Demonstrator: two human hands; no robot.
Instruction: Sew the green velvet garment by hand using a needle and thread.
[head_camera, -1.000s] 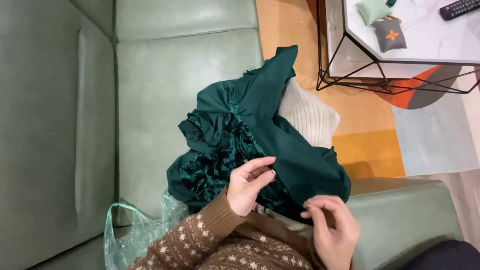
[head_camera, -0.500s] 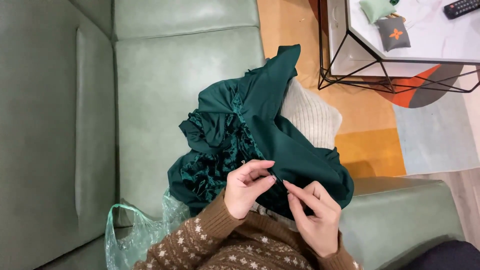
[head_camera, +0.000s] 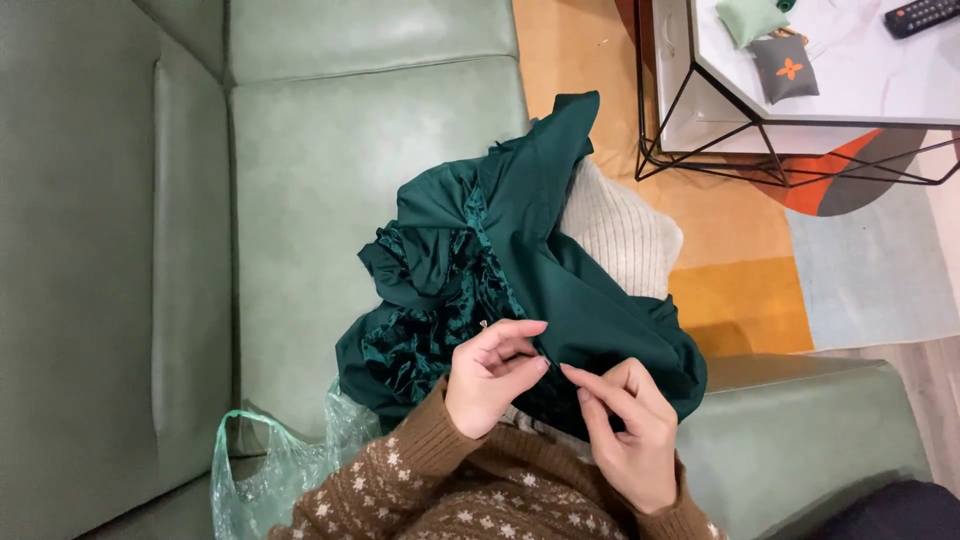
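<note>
Both hands moved in close since a sec ago. Head cam: left hand (head_camera: 492, 378) & right hand (head_camera: 622, 432) meet fingertip to fingertip, pinched on the dark green fabric (head_camera: 540, 270) bunched on the sofa (head_camera: 330, 150), prob to keep one spot taut. Green plastic bag (head_camera: 262, 478) sits at bottom left; grey pouch w/ orange flower (head_camera: 782, 68) on the desk (head_camera: 860, 90).

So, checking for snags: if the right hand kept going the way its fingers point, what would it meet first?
Probably the left hand: the right hand points up-left, fingertips nearly meeting it over the dark green fabric. Depth is unclear.
</note>
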